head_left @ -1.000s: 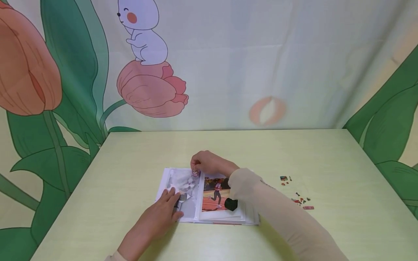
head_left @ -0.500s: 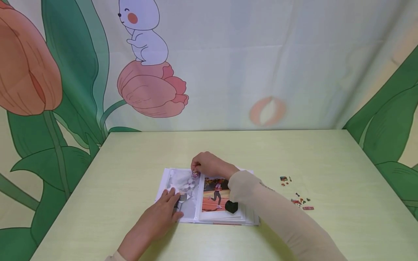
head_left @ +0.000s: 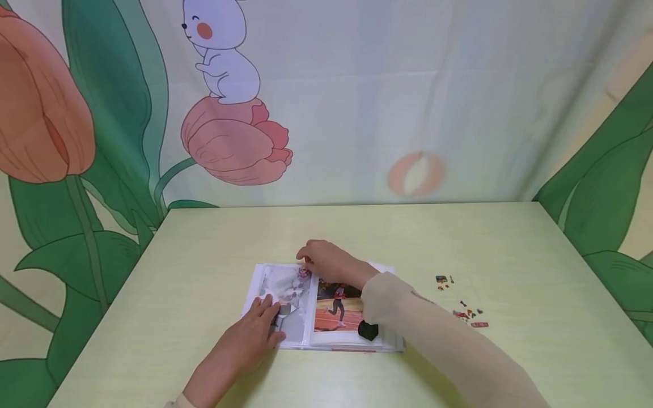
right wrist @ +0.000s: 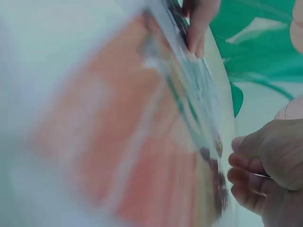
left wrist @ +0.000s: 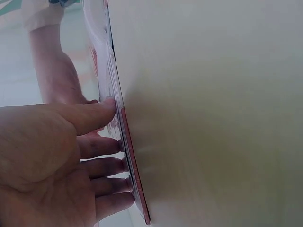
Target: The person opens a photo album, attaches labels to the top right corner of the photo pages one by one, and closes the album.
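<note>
An open photo album [head_left: 336,339] lies on the table, with a grey photo on its left page and a photo of a runner [head_left: 336,309] on its right page. My left hand [head_left: 255,334] rests on the lower left page with its fingers straight; the left wrist view shows its fingertips [left wrist: 124,165] against the album. At the top of the left page, near the fold, sits a small pinkish sticker [head_left: 304,272]. Just above it is my right hand [head_left: 329,262], fingers loosely bent. In the right wrist view these fingers [right wrist: 241,175] stand off the page, with nothing visible between them.
Several small colourful stickers [head_left: 480,324] lie on the table to the right of the album, in two loose groups. A black object [head_left: 368,330] sits under the right sleeve, over the right page. A printed curtain [head_left: 347,102] hangs behind the table's far edge.
The right fingers have come off the small sticker, which stays at the top of the left page. The right hand has risen slightly. The left hand has not moved.
</note>
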Motion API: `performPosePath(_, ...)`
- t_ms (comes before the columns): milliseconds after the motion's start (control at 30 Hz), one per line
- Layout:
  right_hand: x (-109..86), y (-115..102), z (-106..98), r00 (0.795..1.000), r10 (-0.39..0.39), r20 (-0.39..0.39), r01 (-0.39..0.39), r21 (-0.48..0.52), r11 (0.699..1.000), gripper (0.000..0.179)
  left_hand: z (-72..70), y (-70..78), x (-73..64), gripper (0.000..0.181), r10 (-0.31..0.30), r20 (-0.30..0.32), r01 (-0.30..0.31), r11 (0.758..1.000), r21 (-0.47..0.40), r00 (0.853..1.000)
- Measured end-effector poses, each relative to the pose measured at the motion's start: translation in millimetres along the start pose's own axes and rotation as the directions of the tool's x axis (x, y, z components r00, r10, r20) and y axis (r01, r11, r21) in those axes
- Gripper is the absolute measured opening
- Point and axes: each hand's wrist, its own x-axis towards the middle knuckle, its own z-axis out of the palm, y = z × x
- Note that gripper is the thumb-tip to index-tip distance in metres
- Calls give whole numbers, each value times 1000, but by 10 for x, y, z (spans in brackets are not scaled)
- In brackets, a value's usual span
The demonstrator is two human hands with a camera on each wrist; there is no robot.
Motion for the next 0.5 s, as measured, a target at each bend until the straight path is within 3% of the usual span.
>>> performPosePath(133, -217, -85, 13, 997, -52, -48, 43, -177, 983, 30, 3, 4, -2, 58, 9, 4, -9, 1000, -2, 1000)
performPosePath(233, -392, -176, 46, 998, -66, -17, 59, -284, 957, 40, 1, 0, -8, 58, 20, -1, -20, 1000, 3, 1000)
performPosePath(367, -545, -265, 112, 996, -41, 76, 62, -305, 950, 59, -1, -6, -15, 57, 31, -10, -31, 1000, 4, 999)
performPosePath(500, -596, -274, 173, 992, -13, 125, 53, -328, 943, 67, 1, -3, -14, 56, 39, -18, -39, 999, -6, 999)
